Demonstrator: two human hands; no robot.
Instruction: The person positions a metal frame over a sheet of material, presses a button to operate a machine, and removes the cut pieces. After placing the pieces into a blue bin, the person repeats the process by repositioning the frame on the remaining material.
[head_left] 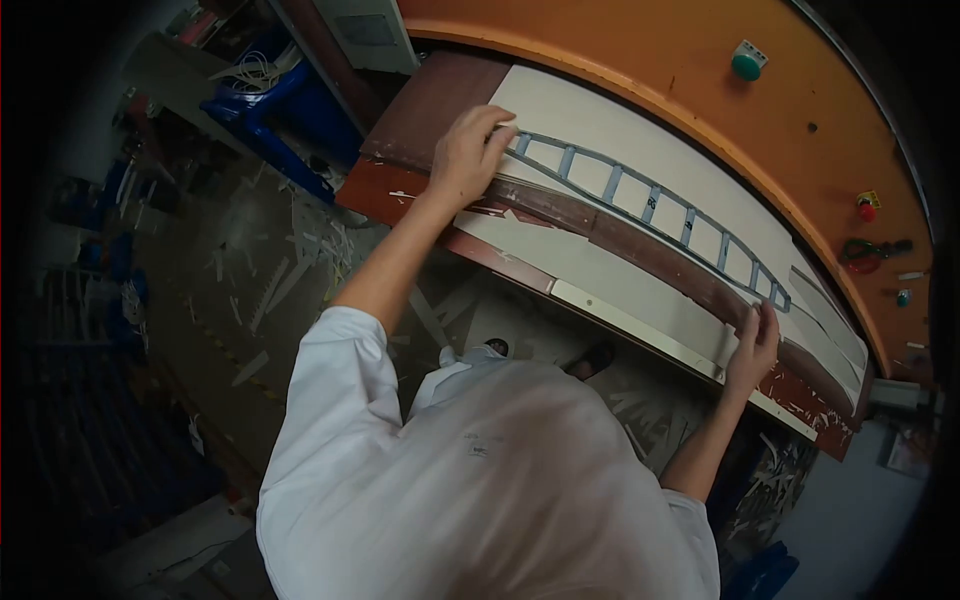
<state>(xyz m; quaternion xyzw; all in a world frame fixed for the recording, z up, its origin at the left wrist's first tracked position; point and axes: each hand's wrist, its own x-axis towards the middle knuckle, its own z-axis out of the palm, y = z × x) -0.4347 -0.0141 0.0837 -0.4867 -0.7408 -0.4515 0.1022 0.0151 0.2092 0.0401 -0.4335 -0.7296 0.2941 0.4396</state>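
A long, curved, ladder-shaped cutting die (612, 184) with blue-grey crossbars lies on the pale sheet material (590, 115) on the machine's bed. My left hand (472, 152) is closed at its left end, with thumb and fingers bent round the tip. At the opposite end, my right hand (754, 348) grips near the last crossbars with its fingertips. Below the die runs a worn brown board edge (640, 240), with a pale strip of material (530, 240) in front of it.
An orange machine panel (640, 50) rises behind the bed, carrying a green button (746, 66) and a red button (867, 210). Scissors (862, 254) rest at the right. Blue bins (275, 110) stand at the left. Scrap strips (275, 290) litter the floor.
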